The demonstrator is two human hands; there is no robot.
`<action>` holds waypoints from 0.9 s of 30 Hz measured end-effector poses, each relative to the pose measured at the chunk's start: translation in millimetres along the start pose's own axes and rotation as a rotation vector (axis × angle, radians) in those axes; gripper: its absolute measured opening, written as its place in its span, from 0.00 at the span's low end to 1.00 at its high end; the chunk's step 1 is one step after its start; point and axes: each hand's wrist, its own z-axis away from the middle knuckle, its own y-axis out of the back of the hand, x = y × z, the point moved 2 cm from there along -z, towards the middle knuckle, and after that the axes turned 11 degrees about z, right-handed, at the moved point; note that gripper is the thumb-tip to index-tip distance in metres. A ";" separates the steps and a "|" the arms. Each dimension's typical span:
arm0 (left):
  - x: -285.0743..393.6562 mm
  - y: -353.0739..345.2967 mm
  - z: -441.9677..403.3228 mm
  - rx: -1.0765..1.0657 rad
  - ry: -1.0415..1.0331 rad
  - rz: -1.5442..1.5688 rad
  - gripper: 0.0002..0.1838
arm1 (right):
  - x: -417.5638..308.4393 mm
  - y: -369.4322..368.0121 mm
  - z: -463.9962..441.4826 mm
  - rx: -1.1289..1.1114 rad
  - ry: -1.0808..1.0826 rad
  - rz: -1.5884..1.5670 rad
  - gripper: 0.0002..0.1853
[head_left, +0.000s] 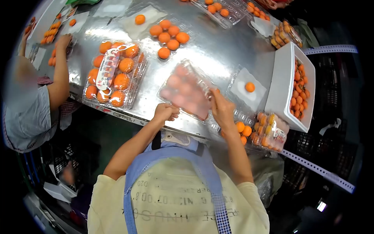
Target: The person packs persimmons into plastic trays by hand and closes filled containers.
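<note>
A clear plastic clamshell box (183, 84) of round orange fruits lies on the metal table in front of me, its contents blurred under a pale pinkish film or lid. My right hand (222, 107) is closed on the right edge of this box. Near its front left corner is my left hand (166, 112), with curled fingers; whether anything is pinched in them is hidden. To the left stands a closed, labelled clamshell (113, 76) full of larger-looking orange fruits. Behind the middle box sits an open tray of orange fruits (165, 37).
A white foam box (278, 84) with small orange-red fruits stands on the right. Beside it are a white pad with one fruit (249, 87) and packed fruit boxes (271, 130). At left, a co-worker's arm (59, 76) reaches over the metal table (152, 78).
</note>
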 end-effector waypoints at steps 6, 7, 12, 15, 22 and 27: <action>2.0 -0.8 4.3 0.006 0.007 0.033 0.06 | -34.0 -6.7 24.9 -0.027 0.021 -0.015 0.25; 1.5 -0.1 3.3 0.002 0.010 0.038 0.07 | -35.4 -10.5 33.0 -0.110 -0.022 -0.020 0.30; 0.5 -6.3 8.3 -0.014 0.032 0.056 0.13 | -29.6 -21.7 69.5 -0.086 -0.099 0.047 0.32; -2.7 -9.7 9.7 -0.077 0.040 0.100 0.17 | -32.8 -34.9 77.0 0.038 -0.152 -0.038 0.31; -13.7 -20.1 1.9 -0.230 0.088 0.060 0.14 | -19.3 -28.6 77.4 0.021 -0.008 0.027 0.23; -17.9 -16.9 -2.7 -0.183 0.003 0.014 0.10 | -7.9 -31.5 75.0 -0.030 0.043 0.065 0.20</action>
